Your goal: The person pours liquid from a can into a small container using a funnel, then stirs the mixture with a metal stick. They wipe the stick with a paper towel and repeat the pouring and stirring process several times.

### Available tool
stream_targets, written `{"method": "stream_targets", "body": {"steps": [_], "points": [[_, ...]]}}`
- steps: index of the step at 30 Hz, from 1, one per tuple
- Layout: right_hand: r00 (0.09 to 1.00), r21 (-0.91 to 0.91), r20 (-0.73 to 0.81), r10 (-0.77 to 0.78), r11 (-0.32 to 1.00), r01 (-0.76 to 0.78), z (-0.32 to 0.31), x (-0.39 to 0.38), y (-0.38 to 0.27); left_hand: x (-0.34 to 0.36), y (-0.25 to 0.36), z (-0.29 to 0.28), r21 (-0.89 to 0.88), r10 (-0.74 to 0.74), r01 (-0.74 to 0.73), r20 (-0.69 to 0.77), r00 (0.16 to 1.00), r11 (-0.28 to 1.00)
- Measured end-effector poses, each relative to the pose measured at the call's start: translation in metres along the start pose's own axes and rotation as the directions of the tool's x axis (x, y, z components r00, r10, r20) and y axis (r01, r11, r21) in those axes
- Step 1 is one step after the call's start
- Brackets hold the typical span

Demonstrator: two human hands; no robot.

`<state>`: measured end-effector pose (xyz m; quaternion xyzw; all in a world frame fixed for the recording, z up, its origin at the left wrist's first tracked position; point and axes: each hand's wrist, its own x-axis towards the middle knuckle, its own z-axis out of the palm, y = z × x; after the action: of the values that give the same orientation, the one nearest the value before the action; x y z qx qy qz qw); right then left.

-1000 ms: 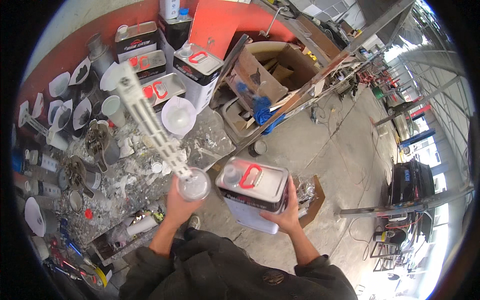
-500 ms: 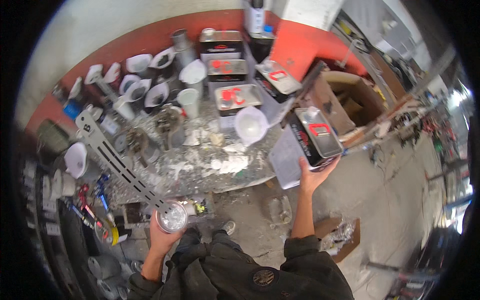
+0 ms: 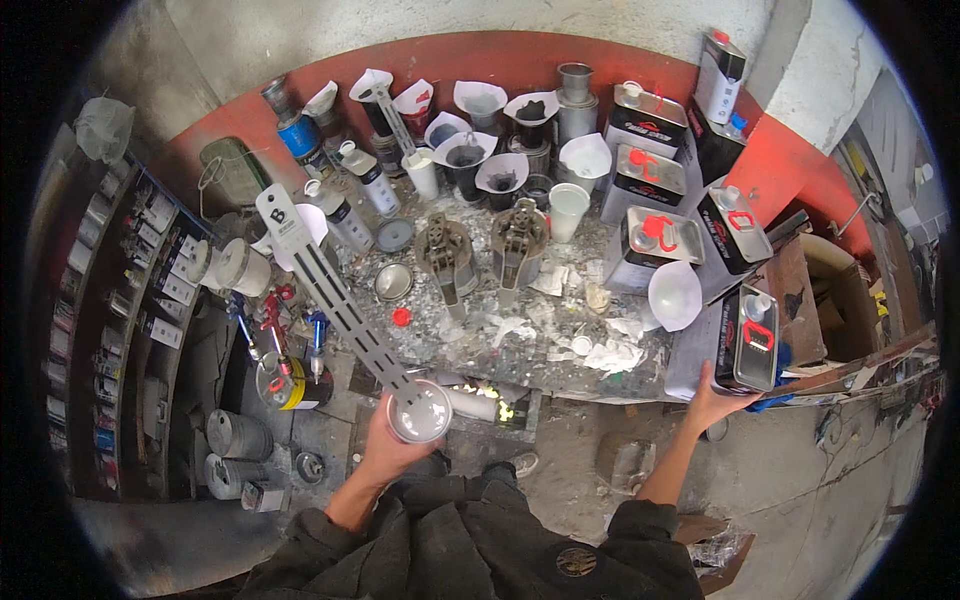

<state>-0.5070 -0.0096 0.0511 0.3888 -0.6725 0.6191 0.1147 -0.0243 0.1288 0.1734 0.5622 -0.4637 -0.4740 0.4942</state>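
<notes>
The left hand is curled round a clear cup, fingers closed on its side. Some pale contents show inside, and a long slotted strip stands tilted in it, its free end leaning away up and to the left of the grip. The right hand, well apart to the right, is spread against the near end of a rectangular metal can with a white body, dark upper band and red handle, the thumb lying along its side. The can is tilted at the right end of the workbench; whether the bench bears any of its weight I cannot tell.

Just beyond the cup, a white roll lies below the bench's near edge. To the left of that grip are some spray guns with red and blue parts. Farther out on the spattered bench top lie a red cap and, ahead of the left hand, two grimy grey tools. Just beyond the can in the right hand sits a white paper cone, near more red-handled cans. Farthest from both grips, cups with cone filters line the red-banded wall.
</notes>
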Motion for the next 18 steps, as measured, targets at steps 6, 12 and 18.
{"method": "stream_targets", "body": {"steps": [6,12,18], "points": [[0.999,-0.134,0.007,-0.042,0.990,0.042,-0.026,-0.037,-0.058,0.029,-0.028,-0.031,-0.122,0.011,0.002,0.106,0.994,0.992],[0.874,0.319,0.479,0.082,0.911,-0.261,0.032,-0.103,-0.228,0.078,-0.035,-0.077,-0.062,0.023,-0.001,0.346,0.938,0.998],[0.285,0.319,0.933,-0.221,0.874,-0.366,0.124,-0.126,-0.402,0.133,-0.041,-0.116,-0.120,0.050,0.023,0.570,0.820,0.993]]}}
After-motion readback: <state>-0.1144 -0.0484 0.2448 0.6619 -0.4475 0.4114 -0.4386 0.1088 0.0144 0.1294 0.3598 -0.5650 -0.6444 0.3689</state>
